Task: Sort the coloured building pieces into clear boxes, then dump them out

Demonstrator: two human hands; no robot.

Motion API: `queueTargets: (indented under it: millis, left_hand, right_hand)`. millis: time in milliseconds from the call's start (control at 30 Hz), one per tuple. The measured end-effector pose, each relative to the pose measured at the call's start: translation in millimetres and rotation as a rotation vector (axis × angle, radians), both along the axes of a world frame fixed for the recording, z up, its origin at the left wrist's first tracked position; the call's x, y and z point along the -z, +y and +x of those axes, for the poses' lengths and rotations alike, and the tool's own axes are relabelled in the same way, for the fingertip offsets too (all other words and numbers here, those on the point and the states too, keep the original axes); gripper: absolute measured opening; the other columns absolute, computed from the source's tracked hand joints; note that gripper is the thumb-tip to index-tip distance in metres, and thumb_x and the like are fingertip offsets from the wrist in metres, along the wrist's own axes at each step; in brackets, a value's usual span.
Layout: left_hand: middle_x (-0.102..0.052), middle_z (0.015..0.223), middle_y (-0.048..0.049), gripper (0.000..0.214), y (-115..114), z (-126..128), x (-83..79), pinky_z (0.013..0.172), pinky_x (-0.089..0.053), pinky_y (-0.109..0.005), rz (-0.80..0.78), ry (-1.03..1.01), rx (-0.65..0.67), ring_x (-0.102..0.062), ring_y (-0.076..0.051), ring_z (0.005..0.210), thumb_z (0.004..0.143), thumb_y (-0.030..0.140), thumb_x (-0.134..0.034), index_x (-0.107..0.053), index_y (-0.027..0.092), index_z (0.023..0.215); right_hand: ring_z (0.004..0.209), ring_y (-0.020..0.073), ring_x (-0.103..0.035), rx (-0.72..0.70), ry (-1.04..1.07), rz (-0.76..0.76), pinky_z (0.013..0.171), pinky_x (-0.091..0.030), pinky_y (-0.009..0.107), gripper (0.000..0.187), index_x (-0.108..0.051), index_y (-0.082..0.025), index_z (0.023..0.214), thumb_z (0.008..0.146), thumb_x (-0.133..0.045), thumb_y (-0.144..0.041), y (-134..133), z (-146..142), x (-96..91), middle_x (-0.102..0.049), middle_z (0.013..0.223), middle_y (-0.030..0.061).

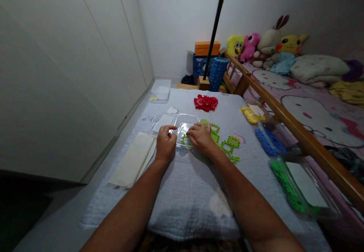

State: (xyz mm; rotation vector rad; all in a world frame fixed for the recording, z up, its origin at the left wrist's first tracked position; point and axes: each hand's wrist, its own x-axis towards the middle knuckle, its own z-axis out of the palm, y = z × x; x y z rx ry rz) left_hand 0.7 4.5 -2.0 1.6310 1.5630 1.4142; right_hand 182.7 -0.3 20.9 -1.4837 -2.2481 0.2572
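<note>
A clear plastic box [186,122] lies on the pale blanket [196,183] in front of me. My left hand [165,142] rests at its left edge, fingers curled, fingertips touching the rim. My right hand [201,137] covers the box's near right side, fingers bent down over green interlocking pieces [184,139] inside it. More green pieces [230,145] lie spread on the blanket just right of that hand. What the right fingers pinch is hidden.
A red pile of pieces [206,102] lies farther back. Clear bags with yellow [250,114], blue [265,140] and green pieces [287,185] line the wooden bed rail [298,130] on the right. A clear lid [162,123], a cream sheet [133,161] and a plastic tub [160,89] are on the left.
</note>
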Motion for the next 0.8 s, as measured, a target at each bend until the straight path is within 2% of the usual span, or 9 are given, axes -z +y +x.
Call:
queueTargets:
  millis: [133, 233, 367, 500, 633, 800]
  left_hand:
    - [-0.063, 0.098, -0.0028, 0.029, -0.7, -0.1, 0.4, 0.074, -0.049, -0.031, 0.001, -0.005, 0.0, -0.055, -0.015, 0.069, 0.075, 0.009, -0.054, -0.072, 0.02, 0.094]
    - [-0.063, 0.098, -0.0026, 0.029, -1.2, 0.2, 0.2, 0.076, -0.049, -0.031, 0.005, -0.006, -0.003, -0.055, -0.015, 0.07, 0.075, 0.008, -0.053, -0.072, 0.02, 0.094]
    - [-0.062, 0.097, -0.0024, 0.029, -1.9, 0.7, -1.4, 0.077, -0.049, -0.031, -0.002, -0.003, -0.003, -0.055, -0.015, 0.071, 0.074, 0.008, -0.054, -0.072, 0.02, 0.093]
    - [-0.061, 0.098, -0.0019, 0.027, -2.5, 1.1, -3.8, 0.071, -0.048, -0.029, -0.022, -0.015, 0.004, -0.051, -0.013, 0.064, 0.074, 0.011, -0.056, -0.072, 0.019, 0.094]
    - [-0.062, 0.1, -0.0026, 0.023, -2.0, 0.4, -4.7, 0.072, -0.049, -0.03, -0.037, -0.045, 0.001, -0.052, -0.012, 0.064, 0.075, 0.017, -0.059, -0.072, 0.019, 0.094]
    - [-0.064, 0.097, -0.0028, 0.026, -0.6, -1.0, -2.4, 0.072, -0.049, -0.03, -0.102, -0.095, -0.031, -0.053, -0.013, 0.064, 0.075, 0.022, -0.059, -0.074, 0.018, 0.096]
  right_hand:
    - [0.138, 0.0328, -0.043, 0.0, 0.01, 0.03, 0.121, -0.014, 0.064, 0.024, -0.081, -0.029, 0.106, 0.099, -0.057, -0.028, 2.2, 4.6, -1.1, -0.07, 0.135, 0.0057]
    - [0.132, 0.0305, -0.048, 0.066, 0.057, 0.056, 0.117, -0.025, 0.056, 0.027, -0.08, -0.027, 0.109, 0.1, -0.055, -0.027, 9.8, 20.9, -4.5, -0.07, 0.135, 0.0076]
    - [0.119, 0.0307, -0.053, 0.316, 0.06, 0.046, 0.106, -0.036, 0.049, 0.025, -0.08, -0.025, 0.108, 0.096, -0.057, -0.026, 22.2, 58.7, -3.5, -0.071, 0.124, 0.0107]
    - [0.117, 0.034, -0.053, 0.518, -0.03, -0.078, 0.101, -0.04, 0.049, 0.022, -0.082, -0.025, 0.102, 0.089, -0.064, -0.024, 26.7, 88.5, 7.3, -0.069, 0.122, 0.0127]
    - [0.118, 0.0341, -0.053, 0.533, -0.117, -0.157, 0.101, -0.04, 0.048, 0.02, -0.082, -0.026, 0.1, 0.089, -0.065, -0.024, 25.3, 96.5, 14.6, -0.067, 0.124, 0.0123]
    - [0.119, 0.0321, -0.052, 0.529, -0.191, -0.204, 0.101, -0.04, 0.044, 0.021, -0.081, -0.026, 0.101, 0.09, -0.064, -0.024, 24.0, 93.6, 10.0, -0.065, 0.126, 0.0115]
